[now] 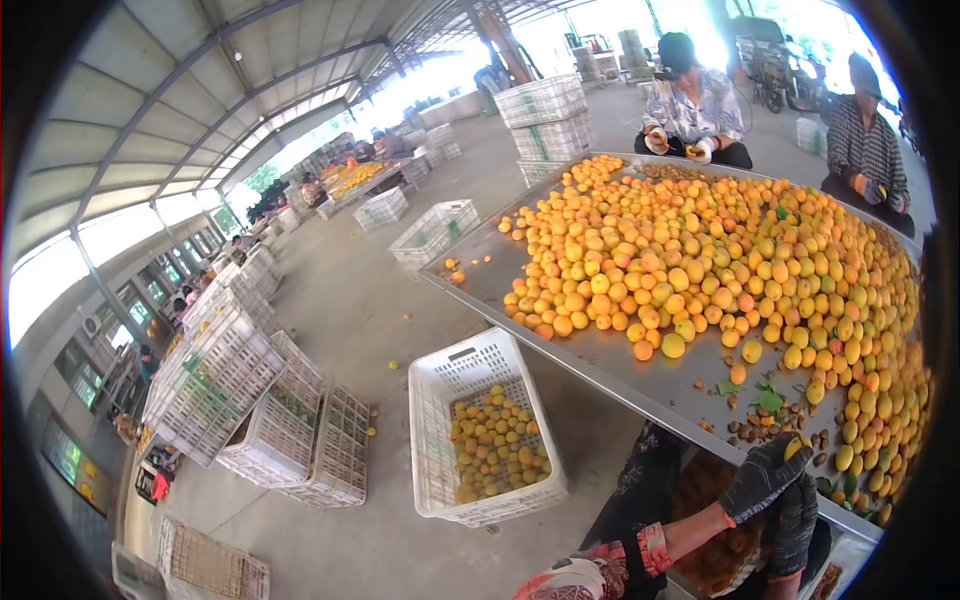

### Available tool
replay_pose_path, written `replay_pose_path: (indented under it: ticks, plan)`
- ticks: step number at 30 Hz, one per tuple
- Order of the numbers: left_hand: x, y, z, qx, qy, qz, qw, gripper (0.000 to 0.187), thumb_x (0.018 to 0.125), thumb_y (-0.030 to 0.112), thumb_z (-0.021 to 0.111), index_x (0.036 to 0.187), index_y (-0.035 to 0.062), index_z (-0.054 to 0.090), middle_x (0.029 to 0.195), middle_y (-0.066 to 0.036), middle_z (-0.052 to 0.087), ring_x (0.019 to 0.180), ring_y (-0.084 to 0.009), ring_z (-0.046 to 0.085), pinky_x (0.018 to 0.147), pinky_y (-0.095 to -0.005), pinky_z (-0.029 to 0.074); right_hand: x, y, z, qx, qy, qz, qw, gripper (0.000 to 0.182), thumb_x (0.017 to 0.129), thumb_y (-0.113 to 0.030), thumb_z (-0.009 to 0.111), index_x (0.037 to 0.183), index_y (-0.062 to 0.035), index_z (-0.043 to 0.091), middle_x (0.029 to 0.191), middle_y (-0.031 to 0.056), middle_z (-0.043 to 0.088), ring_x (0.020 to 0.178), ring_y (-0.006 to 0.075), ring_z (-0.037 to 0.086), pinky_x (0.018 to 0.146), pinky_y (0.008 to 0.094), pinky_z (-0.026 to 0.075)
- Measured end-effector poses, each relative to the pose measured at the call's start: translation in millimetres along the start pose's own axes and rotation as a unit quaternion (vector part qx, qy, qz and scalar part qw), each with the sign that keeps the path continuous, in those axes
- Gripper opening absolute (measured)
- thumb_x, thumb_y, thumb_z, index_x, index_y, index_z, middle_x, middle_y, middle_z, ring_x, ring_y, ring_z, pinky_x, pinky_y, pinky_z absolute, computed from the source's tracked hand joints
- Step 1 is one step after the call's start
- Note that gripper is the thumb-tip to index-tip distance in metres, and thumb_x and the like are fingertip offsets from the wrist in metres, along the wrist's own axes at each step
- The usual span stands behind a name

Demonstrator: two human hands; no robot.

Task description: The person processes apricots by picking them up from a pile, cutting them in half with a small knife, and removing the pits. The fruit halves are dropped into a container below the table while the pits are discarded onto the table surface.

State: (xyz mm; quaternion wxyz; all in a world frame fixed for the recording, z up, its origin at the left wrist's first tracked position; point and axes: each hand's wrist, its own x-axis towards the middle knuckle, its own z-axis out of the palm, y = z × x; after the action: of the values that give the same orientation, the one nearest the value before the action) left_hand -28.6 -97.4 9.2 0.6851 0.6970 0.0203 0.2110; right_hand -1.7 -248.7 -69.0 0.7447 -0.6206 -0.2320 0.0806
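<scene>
My left hand (762,478), in a dark grey glove, reaches in from the lower left to the edge of the metal table (600,372). An apricot (796,447) shows yellow at its fingertips, and the fingers are closed on it. Close against it, just below, is my right hand (795,525), also gloved. Its fingers are curled; what they hold, if anything, is hidden. Under my hands, between dark-trousered legs, a container of orange-brown fruit (712,515) is partly covered by my forearm. Brown pits (760,428) and green leaves (768,399) lie on the tabletop nearby.
A large heap of apricots (690,260) covers much of the table. Left of it stands a white crate (425,440) part-filled with greenish-yellow fruit. Stacked white crates (225,380) stand farther left. Two people (695,105) sit across the table, gloved hands raised.
</scene>
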Motion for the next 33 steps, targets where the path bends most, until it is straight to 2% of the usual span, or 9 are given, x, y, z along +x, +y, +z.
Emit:
replay_pose_path:
  ticks: [7,9,12,13,15,22,25,27,33]
  plan:
    - [-6,-13,-3,-0.041,-0.021,-0.006,0.999,0.030,0.083,0.021,0.057,0.104,-0.0002,0.055,0.092,-0.013,0.059,0.083,-0.0185,0.056,0.073,-0.0319,0.044,3,-47,21,0.139,0.015,0.131,0.981,0.043,0.085,-0.019,0.055,0.120,0.0013,0.041,0.113,0.0073,0.052,0.104,0.0146,0.049,0.088,0.0288,0.041]
    - [-8,-11,-2,0.244,0.038,0.198,0.948,0.027,0.082,0.016,0.058,0.105,0.0016,0.055,0.095,-0.014,0.059,0.085,-0.0211,0.056,0.075,-0.0325,0.045,6,-36,12,0.008,-0.102,-0.001,0.995,0.038,0.083,-0.007,0.053,0.118,0.0043,0.043,0.122,0.0166,0.046,0.108,0.0227,0.049,0.092,0.0350,0.041]
    - [-14,-19,0,0.141,0.062,0.141,0.978,0.026,0.082,0.017,0.058,0.103,0.0027,0.056,0.093,-0.015,0.059,0.088,-0.0293,0.055,0.077,-0.0360,0.044,-4,-49,28,-0.289,-0.040,-0.090,0.952,0.033,0.077,-0.011,0.059,0.107,-0.0001,0.054,0.107,0.0168,0.054,0.100,0.0316,0.052,0.087,0.0359,0.043]
    - [-16,-25,1,0.180,0.068,0.110,0.975,0.024,0.083,0.017,0.057,0.103,0.0029,0.057,0.096,-0.015,0.059,0.091,-0.0285,0.055,0.079,-0.0356,0.044,-2,-61,25,-0.516,-0.071,-0.202,0.830,0.031,0.077,-0.005,0.059,0.107,-0.0001,0.054,0.102,0.0131,0.057,0.096,0.0264,0.055,0.083,0.0339,0.045]
    - [-14,-20,1,-0.008,0.083,0.052,0.995,0.025,0.087,0.019,0.051,0.103,-0.0002,0.056,0.094,-0.012,0.062,0.089,-0.0189,0.057,0.079,-0.0304,0.045,-2,-75,35,-0.222,-0.044,-0.008,0.974,0.025,0.080,-0.002,0.056,0.105,0.0000,0.055,0.095,0.0081,0.060,0.089,0.0183,0.057,0.077,0.0280,0.046]
    - [-4,-16,-32,-0.007,0.095,-0.052,0.994,0.030,0.089,0.020,0.044,0.103,-0.0038,0.055,0.098,-0.015,0.060,0.090,-0.0197,0.056,0.081,-0.0307,0.044,-17,-108,21,-0.127,-0.028,0.089,0.988,0.027,0.079,-0.002,0.057,0.106,0.0000,0.055,0.094,0.0053,0.060,0.083,0.0108,0.056,0.072,0.0236,0.046]
    - [-6,-8,-36,-0.037,-0.016,-0.025,0.999,0.031,0.089,0.020,0.042,0.105,-0.0042,0.054,0.101,-0.016,0.058,0.094,-0.0199,0.055,0.083,-0.0310,0.044,6,-121,17,-0.171,-0.009,0.016,0.985,0.036,0.076,-0.005,0.064,0.110,-0.0010,0.053,0.095,0.0047,0.061,0.085,0.0121,0.057,0.073,0.0247,0.046]
    - [-7,3,-31,-0.195,-0.016,-0.259,0.946,0.030,0.089,0.020,0.044,0.105,-0.0033,0.055,0.099,-0.015,0.059,0.092,-0.0192,0.055,0.083,-0.0308,0.044,23,-118,17,-0.298,-0.074,-0.005,0.952,0.047,0.071,-0.008,0.071,0.113,-0.0028,0.051,0.103,0.0071,0.059,0.092,0.0163,0.056,0.080,0.0277,0.044]
    - [-18,15,-31,-0.092,-0.067,-0.275,0.955,0.029,0.088,0.019,0.048,0.107,-0.0013,0.054,0.102,-0.012,0.059,0.095,-0.0196,0.055,0.085,-0.0315,0.043,45,-117,25,-0.262,-0.207,-0.078,0.939,0.054,0.071,-0.023,0.072,0.116,-0.0058,0.049,0.117,0.0114,0.051,0.108,0.0248,0.049,0.091,0.0343,0.040]
